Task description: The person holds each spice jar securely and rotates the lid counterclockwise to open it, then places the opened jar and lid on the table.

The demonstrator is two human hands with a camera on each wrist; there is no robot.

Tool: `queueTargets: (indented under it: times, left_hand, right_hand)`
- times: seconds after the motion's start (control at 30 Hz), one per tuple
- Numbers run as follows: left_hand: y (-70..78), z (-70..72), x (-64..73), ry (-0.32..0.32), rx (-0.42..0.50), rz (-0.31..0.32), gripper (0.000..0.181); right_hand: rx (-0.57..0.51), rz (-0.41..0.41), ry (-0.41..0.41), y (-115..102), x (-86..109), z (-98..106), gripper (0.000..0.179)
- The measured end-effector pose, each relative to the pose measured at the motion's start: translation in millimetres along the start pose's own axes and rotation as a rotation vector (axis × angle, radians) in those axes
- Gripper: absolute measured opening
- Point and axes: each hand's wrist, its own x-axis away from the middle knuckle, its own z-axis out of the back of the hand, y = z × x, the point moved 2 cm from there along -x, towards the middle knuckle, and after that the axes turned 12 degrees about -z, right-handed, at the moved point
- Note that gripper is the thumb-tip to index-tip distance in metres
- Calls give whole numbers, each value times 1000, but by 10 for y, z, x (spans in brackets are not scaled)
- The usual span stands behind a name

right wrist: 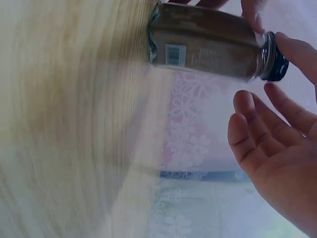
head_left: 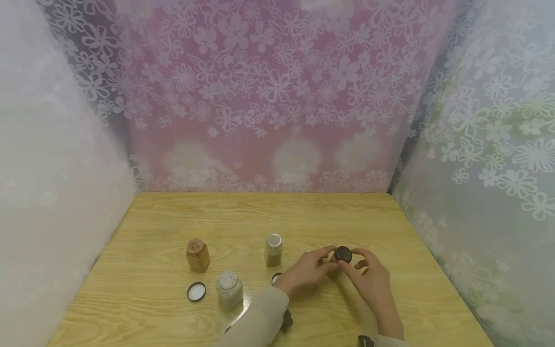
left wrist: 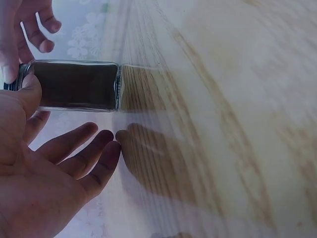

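Note:
A square glass spice jar [left wrist: 74,85] filled with dark brown powder stands upright on the table at the right. My left hand [head_left: 305,270] pinches it just below the neck with thumb and forefinger; its other fingers spread loosely beside the glass. On top is a black screw cap [head_left: 343,254], gripped at the rim between the thumb and fingers of my right hand [head_left: 372,282]. In the right wrist view the cap [right wrist: 278,60] sits at the jar's mouth, and a barcode label [right wrist: 175,54] shows on one side.
To the left stand an orange-brown spice jar [head_left: 198,259], a pale jar with a white shaker top [head_left: 230,293] and another jar [head_left: 273,253], all uncapped. A black-rimmed lid [head_left: 196,291] lies upturned; a second lid [head_left: 276,277] is partly behind my left wrist. Flowered curtains [head_left: 260,96] enclose the table.

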Motion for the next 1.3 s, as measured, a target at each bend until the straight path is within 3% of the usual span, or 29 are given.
queueTargets:
  times: [0.13, 0.33, 0.57, 0.77, 1.03, 1.13, 1.3]
  left_hand:
    - [-3, 7, 15, 9, 21, 5, 55]
    - [-4, 1, -16, 15, -3, 2, 59]
    - [-11, -37, -41, 6, -38, -60, 53]
    - [9, -39, -37, 6, -49, -73, 52]
    - [-8, -36, -24, 9, -8, -34, 55]
    - [-21, -29, -24, 10, -7, -34, 57]
    - [-37, -21, -28, 11, -6, -39, 61]
  right_hand:
    - [-3, -39, -43, 16, 7, 22, 50]
    - [-7, 35, -62, -26, -33, -23, 53]
    - [17, 88, -103, -109, -91, -98, 59]
    - [50, 121, -71, -92, -117, -107, 56]
    - [3, 30, -82, -36, -84, 2, 66]
    - [14, 29, -77, -9, -73, 46, 60]
    - [25, 94, -62, 6, -65, 89, 44]
